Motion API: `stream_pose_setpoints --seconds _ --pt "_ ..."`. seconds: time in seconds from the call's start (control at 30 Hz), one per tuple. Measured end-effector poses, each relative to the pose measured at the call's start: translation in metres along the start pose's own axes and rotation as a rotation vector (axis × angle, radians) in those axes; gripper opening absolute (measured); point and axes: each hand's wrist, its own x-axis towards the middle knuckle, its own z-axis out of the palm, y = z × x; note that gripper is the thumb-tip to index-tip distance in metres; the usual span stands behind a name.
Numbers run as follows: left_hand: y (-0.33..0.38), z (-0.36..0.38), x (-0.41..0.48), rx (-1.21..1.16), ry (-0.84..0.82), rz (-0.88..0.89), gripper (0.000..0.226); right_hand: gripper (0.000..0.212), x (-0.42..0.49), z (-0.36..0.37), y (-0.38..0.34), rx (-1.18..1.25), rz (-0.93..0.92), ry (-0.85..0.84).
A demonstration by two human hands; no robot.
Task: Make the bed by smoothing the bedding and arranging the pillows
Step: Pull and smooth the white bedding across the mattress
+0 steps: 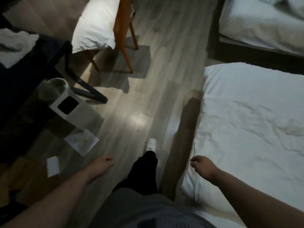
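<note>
Clerk: Bedding (pixel 246 122), location and handling?
Porter: Right of frame, white, rumpled. Probably soft, light, limp; take it at the near edge.
Clerk: Pillow (pixel 93 25)?
Porter: Upper left, on chair (pixel 120 30). Probably squashy; grip both ends.
Clerk: Hands?
Porter: Left hand (pixel 102 163), right hand (pixel 202 165): relaxed, holding nothing.

The room is dim, and the strongest light falls from the far left onto the plump white pillow (pixel 93 25) on the orange wooden chair (pixel 119 30), which throws a hard grey shadow toward the near right across the pale wood-plank floor (pixel 164 46), where a small white glare spot shines mid-frame. The black table (pixel 24 79) on the left sinks into near darkness, while the crumpled white duvet (pixel 246 120) on the right reads bluish-grey. Motion blur smears everything, my left hand (pixel 102 163) and right hand (pixel 202 165) included, and straight lines bow at the edges.
</note>
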Motion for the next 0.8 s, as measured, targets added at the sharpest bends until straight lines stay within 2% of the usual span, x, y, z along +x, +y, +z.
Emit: stream_pose_setpoints --seconds 0.13,0.3,0.43,0.57,0.8 --pt "0.054 -0.024 0.069 0.06 -0.052 0.024 0.018 0.027 0.036 -0.041 0.004 0.105 0.155 0.057" --pt "0.137 -0.064 0.156 0.178 -0.14 0.079 0.009 0.024 0.082 -0.101 -0.011 0.194 0.313 0.119" --pt "0.217 -0.097 0.213 0.235 -0.158 0.156 0.01 0.021 0.111 -0.146 -0.035 0.243 0.304 0.169" --pt "0.29 -0.117 0.246 0.171 -0.139 0.21 0.008 0.021 0.135 -0.176 -0.05 0.27 0.316 0.2" --pt "0.365 -0.114 0.293 0.197 -0.251 0.161 0.011 0.026 0.196 -0.231 -0.05 0.32 0.387 0.189"
